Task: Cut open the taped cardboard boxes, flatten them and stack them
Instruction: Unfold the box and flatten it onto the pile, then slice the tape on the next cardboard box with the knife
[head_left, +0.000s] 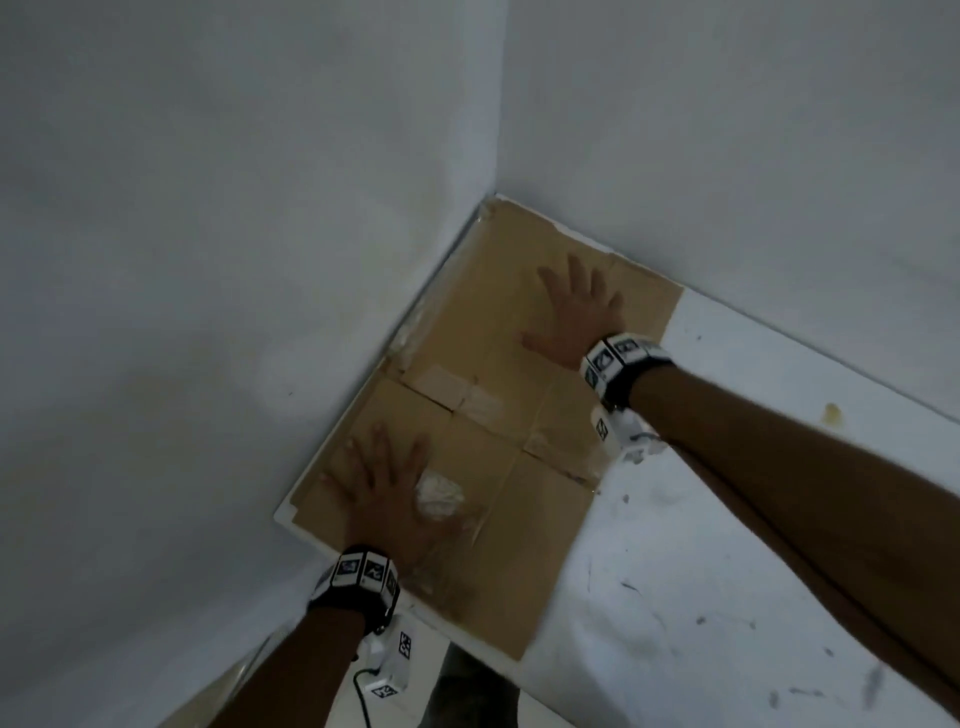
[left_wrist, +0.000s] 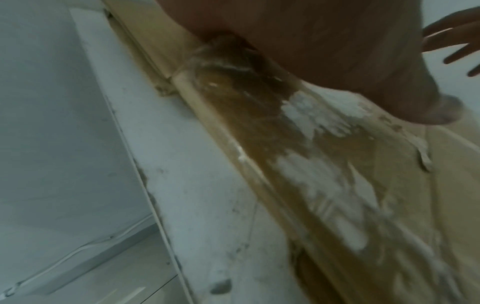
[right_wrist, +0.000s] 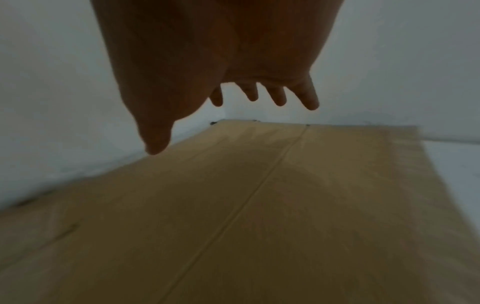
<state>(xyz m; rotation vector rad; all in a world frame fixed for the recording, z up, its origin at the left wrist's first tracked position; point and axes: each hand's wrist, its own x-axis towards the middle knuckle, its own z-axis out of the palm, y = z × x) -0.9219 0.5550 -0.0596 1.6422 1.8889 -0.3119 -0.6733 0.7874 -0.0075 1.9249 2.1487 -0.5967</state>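
Lying flat in the corner where two white walls meet, the flattened cardboard box (head_left: 498, 395) sits on a white table (head_left: 727, 519), with the left hand (head_left: 384, 493) spread wide, fingers straight, on its near end and the right hand (head_left: 576, 312) splayed the same way over its far end. The head view shows both hands and the whole sheet. Only the left wrist view shows, beneath that palm (left_wrist: 324, 51), torn tape with white scraps (left_wrist: 324, 115) along the box's near edge and the table's lip beyond it. The right wrist view shows a clear gap between that hand (right_wrist: 207, 61) and the cardboard (right_wrist: 259, 205), with one long crease running toward the corner. Left of the hands and beyond the fingertips the box butts the walls. Bare scuffed tabletop lies right of the right arm.
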